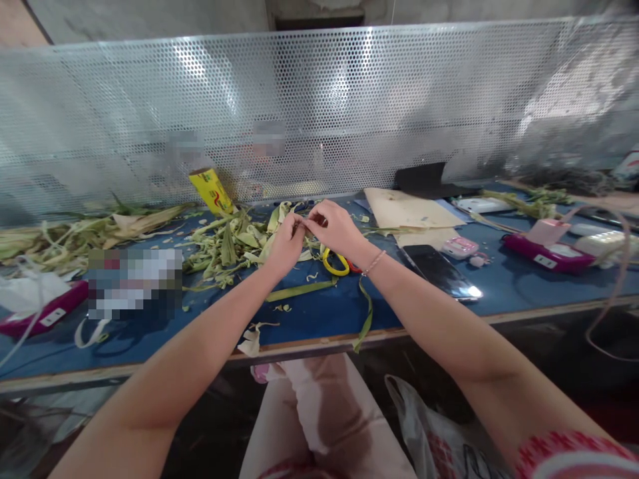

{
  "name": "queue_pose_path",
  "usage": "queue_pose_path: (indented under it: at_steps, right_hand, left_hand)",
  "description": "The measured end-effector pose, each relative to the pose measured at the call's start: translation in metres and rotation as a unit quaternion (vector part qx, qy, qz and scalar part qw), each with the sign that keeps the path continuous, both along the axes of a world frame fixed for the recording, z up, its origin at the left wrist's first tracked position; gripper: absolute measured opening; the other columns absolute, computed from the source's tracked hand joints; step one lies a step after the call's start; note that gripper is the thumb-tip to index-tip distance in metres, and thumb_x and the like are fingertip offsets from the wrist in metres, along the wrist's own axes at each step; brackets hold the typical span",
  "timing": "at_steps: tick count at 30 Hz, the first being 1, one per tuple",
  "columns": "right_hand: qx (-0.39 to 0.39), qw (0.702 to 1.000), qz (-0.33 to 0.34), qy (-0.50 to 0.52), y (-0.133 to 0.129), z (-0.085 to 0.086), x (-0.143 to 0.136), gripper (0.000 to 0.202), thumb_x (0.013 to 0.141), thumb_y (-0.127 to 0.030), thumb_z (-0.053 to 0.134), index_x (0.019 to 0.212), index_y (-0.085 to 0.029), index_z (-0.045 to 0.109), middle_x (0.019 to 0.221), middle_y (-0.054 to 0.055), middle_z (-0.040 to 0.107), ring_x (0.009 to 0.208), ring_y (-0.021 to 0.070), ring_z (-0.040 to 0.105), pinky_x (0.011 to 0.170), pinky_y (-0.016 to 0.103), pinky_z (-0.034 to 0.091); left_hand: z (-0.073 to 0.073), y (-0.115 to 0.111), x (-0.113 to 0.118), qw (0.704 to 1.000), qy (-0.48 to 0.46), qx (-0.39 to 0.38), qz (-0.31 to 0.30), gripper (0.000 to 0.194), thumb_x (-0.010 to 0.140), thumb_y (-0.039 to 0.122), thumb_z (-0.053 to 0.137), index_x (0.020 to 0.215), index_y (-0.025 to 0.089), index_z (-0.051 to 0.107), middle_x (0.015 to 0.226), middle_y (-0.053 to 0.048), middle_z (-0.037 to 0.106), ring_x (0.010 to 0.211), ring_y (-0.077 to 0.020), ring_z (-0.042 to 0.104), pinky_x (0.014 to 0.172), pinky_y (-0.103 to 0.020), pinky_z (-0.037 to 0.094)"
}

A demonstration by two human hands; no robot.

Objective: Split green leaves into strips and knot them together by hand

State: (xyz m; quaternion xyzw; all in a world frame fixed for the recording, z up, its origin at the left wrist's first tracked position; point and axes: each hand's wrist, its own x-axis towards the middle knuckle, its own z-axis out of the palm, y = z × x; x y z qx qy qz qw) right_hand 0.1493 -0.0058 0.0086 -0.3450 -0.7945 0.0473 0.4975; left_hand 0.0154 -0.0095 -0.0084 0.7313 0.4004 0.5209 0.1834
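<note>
My left hand (288, 241) and my right hand (333, 227) meet over the middle of the blue table, fingertips pinched together. Whatever they hold between them is too small to make out. Just left of and behind them lies a heap of pale green, husk-like leaf pieces (227, 249), some looking twisted or knotted. Below my right hand are scissors with yellow and red handles (336, 263), partly hidden by my wrist. A flat green leaf strip (302, 291) lies in front of my hands. Another strip (366, 318) hangs toward the table's front edge.
A perforated metal screen (319, 113) stands behind the table (309, 319). A yellow box (212, 191) leans near it. Longer husks (94, 229) lie at left. To the right are paper sheets (412, 209), a phone (439, 269) and a magenta case (549, 255) with a cable.
</note>
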Motion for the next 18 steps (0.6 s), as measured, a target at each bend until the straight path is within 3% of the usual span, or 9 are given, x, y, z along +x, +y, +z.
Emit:
queue_pose_path:
  at_steps: [4, 8, 18]
  right_hand:
    - [-0.035, 0.999, -0.012, -0.014, 0.003, 0.000, 0.000, 0.016, 0.077, -0.024, 0.052, 0.064, -0.018, 0.046, 0.069, 0.002, 0.052, 0.071, 0.0139, 0.047, 0.067, 0.029, 0.038]
    - [-0.021, 0.999, -0.017, -0.023, 0.007, -0.006, -0.002, 0.015, 0.080, -0.023, 0.048, 0.066, -0.018, 0.045, 0.072, 0.002, 0.053, 0.071, 0.0135, 0.047, 0.067, 0.028, 0.037]
    - [-0.038, 0.998, -0.003, -0.055, 0.016, -0.014, -0.006, 0.026, 0.083, -0.022, 0.040, 0.058, -0.021, 0.032, 0.064, 0.001, 0.045, 0.066, 0.0131, 0.043, 0.067, 0.028, 0.036]
  left_hand:
    - [0.001, -0.002, 0.002, 1.000, 0.006, -0.001, 0.008, 0.009, 0.082, 0.020, 0.037, 0.074, 0.020, 0.041, 0.067, 0.002, 0.042, 0.064, -0.0110, 0.041, 0.063, -0.025, 0.035]
    - [0.002, -0.005, 0.003, 1.000, 0.002, -0.012, 0.010, 0.011, 0.083, 0.020, 0.036, 0.072, 0.020, 0.038, 0.066, 0.003, 0.038, 0.063, -0.0111, 0.038, 0.063, -0.026, 0.033]
    - [0.000, -0.005, 0.005, 0.998, 0.034, -0.038, 0.045, 0.013, 0.082, 0.015, 0.035, 0.071, 0.020, 0.037, 0.062, 0.003, 0.040, 0.058, -0.0110, 0.038, 0.056, -0.025, 0.031]
